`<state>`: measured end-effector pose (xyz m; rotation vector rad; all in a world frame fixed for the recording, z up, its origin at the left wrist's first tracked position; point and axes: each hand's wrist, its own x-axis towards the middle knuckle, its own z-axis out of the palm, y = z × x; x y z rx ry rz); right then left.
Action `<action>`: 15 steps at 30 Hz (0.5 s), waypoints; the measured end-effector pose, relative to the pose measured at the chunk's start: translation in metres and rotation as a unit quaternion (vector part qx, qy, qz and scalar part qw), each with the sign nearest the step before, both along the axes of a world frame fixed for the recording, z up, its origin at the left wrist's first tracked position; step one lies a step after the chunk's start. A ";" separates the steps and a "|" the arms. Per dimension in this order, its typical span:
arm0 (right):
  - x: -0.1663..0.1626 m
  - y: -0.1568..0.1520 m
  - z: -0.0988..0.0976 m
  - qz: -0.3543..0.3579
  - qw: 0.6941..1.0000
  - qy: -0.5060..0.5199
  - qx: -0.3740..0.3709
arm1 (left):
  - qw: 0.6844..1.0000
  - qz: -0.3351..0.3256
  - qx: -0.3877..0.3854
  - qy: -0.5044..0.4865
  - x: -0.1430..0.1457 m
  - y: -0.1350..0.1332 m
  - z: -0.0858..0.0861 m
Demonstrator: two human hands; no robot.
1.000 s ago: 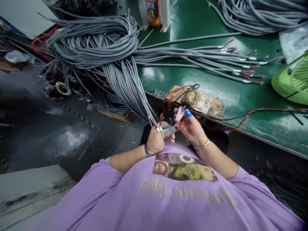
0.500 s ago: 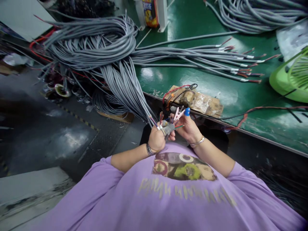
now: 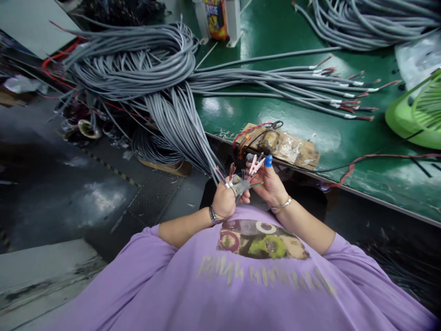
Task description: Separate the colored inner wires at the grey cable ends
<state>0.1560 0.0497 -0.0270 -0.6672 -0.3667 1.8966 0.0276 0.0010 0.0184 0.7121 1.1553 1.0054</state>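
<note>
holding grey cable ends point(image 3: 242, 187) in our closed left hand point(image 3: 223, 201), we pinched a pink clip point(image 3: 255, 167) in our right hand point(image 3: 272, 187). clip and cable ends sat just off the near edge of the tabletop point(image 3: 365, 142), beside a wooden block point(image 3: 298, 153) lying along that edge; more grey cables point(image 3: 262, 75) stretched across the tabletop.

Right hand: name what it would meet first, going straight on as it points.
Past the pink clip it holds, the right hand would probably meet the wooden block at the edge of the green table; depth is unclear, so it might pass below.
</note>
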 end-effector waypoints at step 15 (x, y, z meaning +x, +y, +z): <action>0.033 -0.026 0.011 0.159 0.966 -0.186 0.087 | 0.993 -0.069 0.038 0.083 -0.018 -0.012 -0.015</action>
